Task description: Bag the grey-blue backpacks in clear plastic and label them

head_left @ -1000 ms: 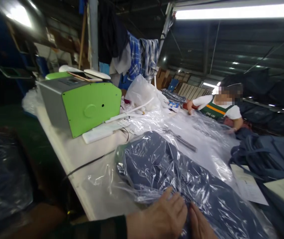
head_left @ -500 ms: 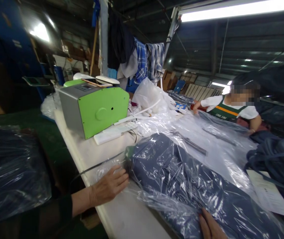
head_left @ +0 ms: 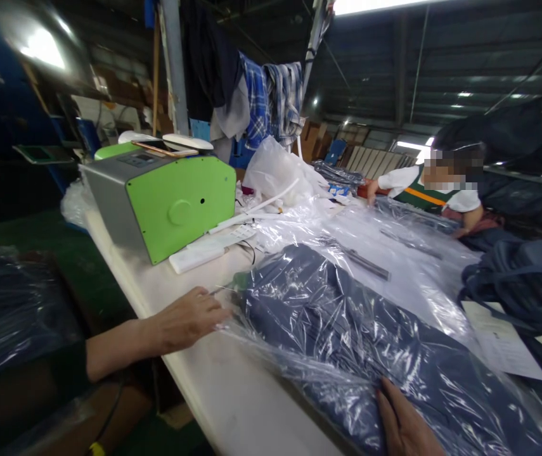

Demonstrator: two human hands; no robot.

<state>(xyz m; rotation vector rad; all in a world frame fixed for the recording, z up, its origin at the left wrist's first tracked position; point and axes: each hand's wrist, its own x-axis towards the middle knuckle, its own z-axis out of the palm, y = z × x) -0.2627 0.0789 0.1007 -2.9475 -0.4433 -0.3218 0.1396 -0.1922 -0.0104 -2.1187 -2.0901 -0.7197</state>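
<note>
- Dim warehouse; long white worktable (head_left: 232,405) runs from near edge away to the upper right.
- Navy folded garment in a clear crinkled plastic bag (head_left: 347,329) lies flat on the table, long axis diagonal: one end points upper-left toward the green-and-grey box machine (head_left: 166,199), the other runs lower-right out of frame.
- Left hand (head_left: 182,320): fingers pinched on loose bag film at the upper-left end.
- Right hand (head_left: 406,427): flat on the bag at bottom edge, fingers extended, partly cut off.
- Co-worker in white shirt (head_left: 435,193) at far end, beside dark blue garment pile (head_left: 522,278).
</note>
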